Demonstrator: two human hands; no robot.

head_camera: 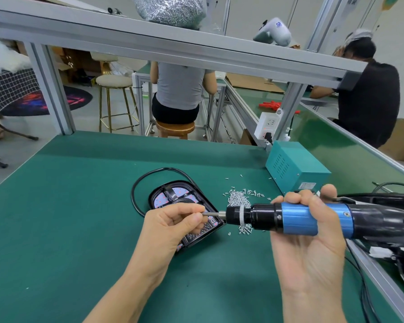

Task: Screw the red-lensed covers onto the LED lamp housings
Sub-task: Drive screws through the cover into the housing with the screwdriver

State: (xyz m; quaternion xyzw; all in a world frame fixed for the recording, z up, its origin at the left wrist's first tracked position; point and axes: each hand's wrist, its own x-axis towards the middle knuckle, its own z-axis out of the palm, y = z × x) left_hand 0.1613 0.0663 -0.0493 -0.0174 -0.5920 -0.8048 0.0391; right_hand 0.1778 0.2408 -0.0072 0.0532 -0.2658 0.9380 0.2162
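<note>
Blue and black, the electric screwdriver (313, 220) lies nearly level across your right hand (308, 231), fingers wrapped over the top of its blue barrel and the thumb side cradling it from below. Its long axis runs right to left, and the steel bit (214, 214) points left into your left hand (173, 226).

Your left hand's fingers are curled in, thumb and forefinger pinched at the bit's tip. The likely reason is that you are seating a screw on the bit before driving it, though the screw itself is hidden behind your fingertips, so I cannot tell whether one is loaded. Holding the driver flat rather than upright makes sense for loading: the tip comes to your fingers at a comfortable height.

The lamp housing (184, 206) lies flat on the green mat (68, 206), under and just behind your left hand. Its rounded end points away from you and its squarer end toward your wrist, so its long axis runs roughly near to far, slightly slanted. Red dots and a dark ribbed frame show on its face; whether the cover is fully seated I cannot say.

The loose screws (239, 199) sit in a pile just right of the housing, close to the bit, which keeps each reach short. A black cable (135, 194) loops around the housing's far side.
</note>
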